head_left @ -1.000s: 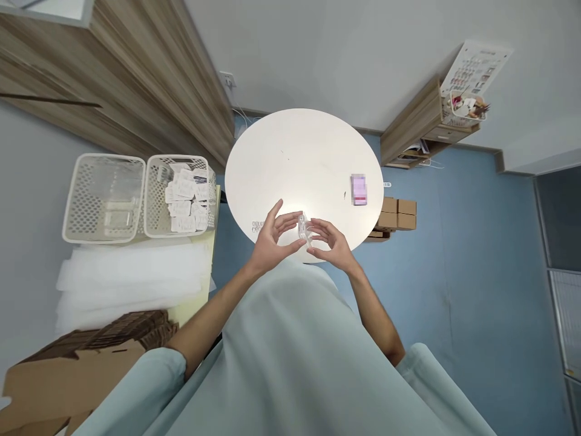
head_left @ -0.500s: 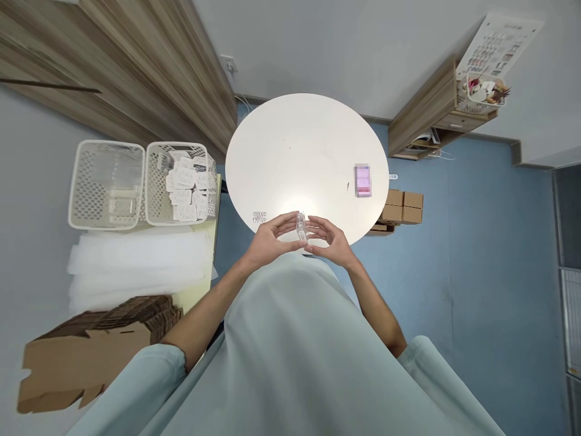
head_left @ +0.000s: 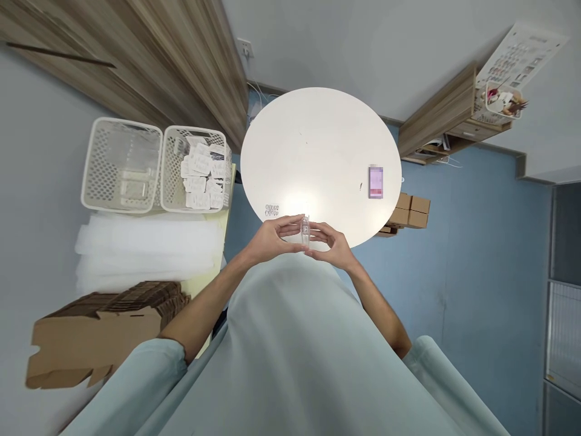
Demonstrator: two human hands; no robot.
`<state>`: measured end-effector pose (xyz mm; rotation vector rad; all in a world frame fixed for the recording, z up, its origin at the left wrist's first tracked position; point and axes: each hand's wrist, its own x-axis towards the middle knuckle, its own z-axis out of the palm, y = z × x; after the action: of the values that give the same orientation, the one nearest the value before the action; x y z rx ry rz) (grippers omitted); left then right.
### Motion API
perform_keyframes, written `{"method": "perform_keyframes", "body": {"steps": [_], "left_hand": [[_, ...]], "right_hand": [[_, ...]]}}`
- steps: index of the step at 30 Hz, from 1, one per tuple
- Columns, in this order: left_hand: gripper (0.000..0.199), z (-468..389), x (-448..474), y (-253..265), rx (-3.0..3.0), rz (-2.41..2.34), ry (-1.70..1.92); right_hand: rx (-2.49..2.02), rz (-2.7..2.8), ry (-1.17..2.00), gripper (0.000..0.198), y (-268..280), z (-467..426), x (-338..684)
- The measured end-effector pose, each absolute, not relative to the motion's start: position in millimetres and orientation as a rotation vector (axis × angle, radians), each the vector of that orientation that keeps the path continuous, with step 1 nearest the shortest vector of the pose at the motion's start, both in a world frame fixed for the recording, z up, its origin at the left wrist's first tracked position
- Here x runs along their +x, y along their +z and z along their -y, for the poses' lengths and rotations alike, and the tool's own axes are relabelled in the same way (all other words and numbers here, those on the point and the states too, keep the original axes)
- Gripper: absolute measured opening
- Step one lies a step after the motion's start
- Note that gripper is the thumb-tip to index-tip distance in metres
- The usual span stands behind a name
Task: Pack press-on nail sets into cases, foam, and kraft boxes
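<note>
A small clear plastic case (head_left: 305,230) is held upright on edge between my two hands, just above the near edge of the white round table (head_left: 318,133). My left hand (head_left: 275,239) grips its left side, fingers along the top and thumb at the bottom. From the other side, my right hand (head_left: 333,245) pinches it the same way. What the case contains is too small to make out. On the table beyond my left hand lies a little group of clear, shiny pieces (head_left: 272,210).
A phone (head_left: 376,182) with a blurred screen lies at the table's right. Left stand two white baskets (head_left: 122,209), one with white packets (head_left: 198,160), above white foam sheets (head_left: 147,242) and flattened cardboard boxes (head_left: 95,339). Brown boxes (head_left: 411,211) sit right of the table.
The clear case has turned from a slight tilt to nearly straight, still between both hands. My view has shifted, so the surroundings appear farther right.
</note>
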<state>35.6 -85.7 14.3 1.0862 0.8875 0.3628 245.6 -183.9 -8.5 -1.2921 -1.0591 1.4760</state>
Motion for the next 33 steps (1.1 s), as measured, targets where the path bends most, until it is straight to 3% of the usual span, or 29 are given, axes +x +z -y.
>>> {"method": "perform_keyframes", "body": {"steps": [22, 27, 31, 33], "left_hand": [[0.110, 87, -28, 6, 0.994, -0.919, 0.381], [0.106, 86, -36, 1, 0.943, -0.902, 0.364], [0.095, 82, -42, -4, 0.867, -0.910, 0.404], [0.092, 80, -46, -5, 0.812, -0.867, 0.421]], "right_hand": [[-1.405, 1.099, 1.506, 0.072, 3, 177, 191], [-1.439, 1.178, 1.511, 0.067, 9, 174, 188], [-1.480, 1.293, 1.442, 0.082, 18, 169, 189], [-1.487, 1.322, 1.339, 0.071, 23, 166, 189]]}}
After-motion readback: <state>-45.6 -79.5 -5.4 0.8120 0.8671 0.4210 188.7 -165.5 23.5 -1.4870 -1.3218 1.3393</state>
